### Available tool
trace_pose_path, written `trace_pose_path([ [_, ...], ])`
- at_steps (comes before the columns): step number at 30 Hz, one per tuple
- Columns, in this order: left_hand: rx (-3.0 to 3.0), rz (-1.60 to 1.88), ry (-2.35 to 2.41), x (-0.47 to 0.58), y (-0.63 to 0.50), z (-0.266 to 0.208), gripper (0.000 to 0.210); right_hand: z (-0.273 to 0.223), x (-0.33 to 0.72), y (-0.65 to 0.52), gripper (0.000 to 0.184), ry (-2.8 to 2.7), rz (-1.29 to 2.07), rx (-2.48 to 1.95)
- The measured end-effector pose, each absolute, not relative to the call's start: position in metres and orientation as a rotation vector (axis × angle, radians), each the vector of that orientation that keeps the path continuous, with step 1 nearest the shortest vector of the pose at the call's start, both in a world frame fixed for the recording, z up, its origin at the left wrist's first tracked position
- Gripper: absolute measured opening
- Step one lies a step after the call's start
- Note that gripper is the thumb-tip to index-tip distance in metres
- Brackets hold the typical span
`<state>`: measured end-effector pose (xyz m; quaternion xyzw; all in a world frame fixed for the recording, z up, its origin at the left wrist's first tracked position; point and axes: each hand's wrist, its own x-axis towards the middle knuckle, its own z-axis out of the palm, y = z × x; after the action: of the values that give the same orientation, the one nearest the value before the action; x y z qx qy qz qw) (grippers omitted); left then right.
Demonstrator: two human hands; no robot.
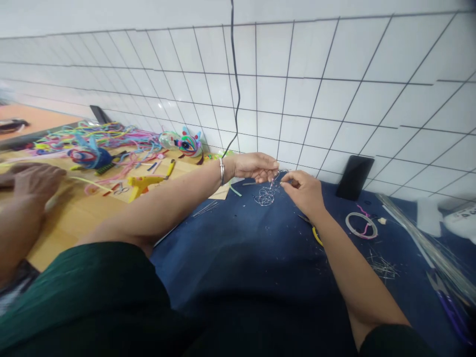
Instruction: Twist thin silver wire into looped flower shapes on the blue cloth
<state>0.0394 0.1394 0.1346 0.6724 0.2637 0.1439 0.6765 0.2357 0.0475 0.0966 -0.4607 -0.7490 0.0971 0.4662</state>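
A bent figure of thin silvery wire [265,197], with a round tangle of loops at its lower end, is at the centre of the head view over the dark blue cloth [241,253]. My left hand [256,166], a metal bangle [222,171] at its wrist, is closed on the figure's upper part. From the right, my right hand [304,191] pinches thumb and finger on the wire at the figure's side. The exact spot of its grip is too small to make out. Yellow-handled pliers [316,235] lie partly hidden behind my right forearm.
A black phone [355,177] leans on the tiled wall. To the right lie a ring coil [361,225], wire offcuts [385,267], long wires [439,248] and purple scissors [451,307]. At left are a yellow glue gun [143,186], pipe cleaners [122,136] and another person's hand [37,181].
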Motion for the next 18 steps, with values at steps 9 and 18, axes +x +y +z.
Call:
trace_pose_path([
  [9,1.554,0.797,0.933,0.027,0.118,0.078,0.014,0.083,0.244,0.063,0.009,-1.976,0.120,-1.287],
  [18,1.791,1.119,0.957,0.037,0.066,0.071,0.019,0.073,0.244,0.069,0.009,-1.992,0.051,-1.387],
])
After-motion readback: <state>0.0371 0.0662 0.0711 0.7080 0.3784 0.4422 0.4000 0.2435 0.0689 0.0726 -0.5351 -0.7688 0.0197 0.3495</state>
